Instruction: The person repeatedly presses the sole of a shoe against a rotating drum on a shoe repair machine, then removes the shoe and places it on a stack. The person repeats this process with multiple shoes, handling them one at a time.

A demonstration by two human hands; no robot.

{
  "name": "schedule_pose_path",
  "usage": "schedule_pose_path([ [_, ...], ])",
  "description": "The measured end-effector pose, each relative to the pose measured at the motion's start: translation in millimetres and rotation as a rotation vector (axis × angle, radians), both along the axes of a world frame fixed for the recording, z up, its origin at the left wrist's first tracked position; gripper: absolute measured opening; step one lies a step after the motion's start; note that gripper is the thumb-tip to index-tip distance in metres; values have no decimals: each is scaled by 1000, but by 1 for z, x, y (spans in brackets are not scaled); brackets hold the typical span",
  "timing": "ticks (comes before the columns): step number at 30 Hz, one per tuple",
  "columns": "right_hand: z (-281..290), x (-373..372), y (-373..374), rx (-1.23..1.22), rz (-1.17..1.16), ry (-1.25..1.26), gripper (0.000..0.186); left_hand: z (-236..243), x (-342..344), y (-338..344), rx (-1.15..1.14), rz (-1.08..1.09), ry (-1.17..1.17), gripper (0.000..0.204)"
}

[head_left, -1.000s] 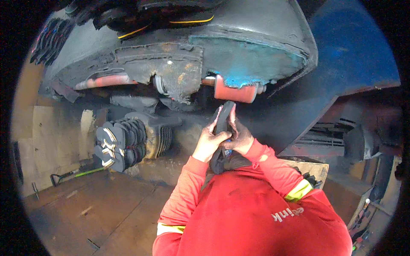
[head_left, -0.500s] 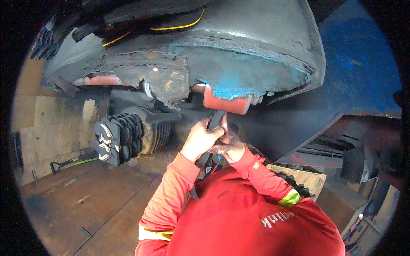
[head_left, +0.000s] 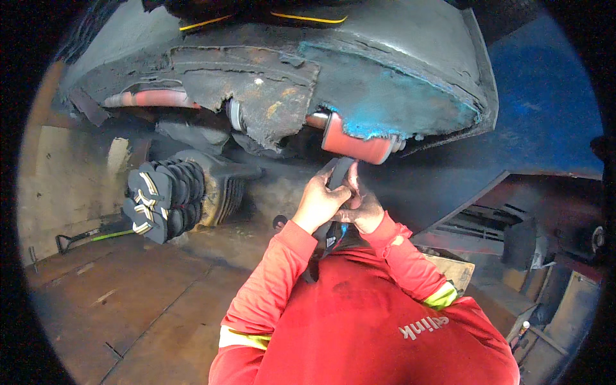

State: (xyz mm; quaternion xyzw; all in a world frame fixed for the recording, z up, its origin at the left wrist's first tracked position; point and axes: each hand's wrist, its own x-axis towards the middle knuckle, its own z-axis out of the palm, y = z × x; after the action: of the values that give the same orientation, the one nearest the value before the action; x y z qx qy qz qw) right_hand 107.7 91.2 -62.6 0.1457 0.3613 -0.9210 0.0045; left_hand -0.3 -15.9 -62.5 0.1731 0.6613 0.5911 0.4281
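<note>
In the head view, I see the left hand (head_left: 321,200) and right hand (head_left: 366,210) both curled closed around a dark sole-like piece (head_left: 340,172) between them, long axis pointing away from the body, far tip at the red roller's (head_left: 357,142) lower edge; contact I can't tell.
</note>
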Motion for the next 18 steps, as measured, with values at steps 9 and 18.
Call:
schedule_pose_path([
  [9, 21, 5, -12, 373, 31, 95, 132, 7, 10, -14, 178, 4, 16, 69],
  [18, 37, 14, -29, 1481, -128, 72, 92, 32, 21, -24, 222, 146, 86, 54],
])
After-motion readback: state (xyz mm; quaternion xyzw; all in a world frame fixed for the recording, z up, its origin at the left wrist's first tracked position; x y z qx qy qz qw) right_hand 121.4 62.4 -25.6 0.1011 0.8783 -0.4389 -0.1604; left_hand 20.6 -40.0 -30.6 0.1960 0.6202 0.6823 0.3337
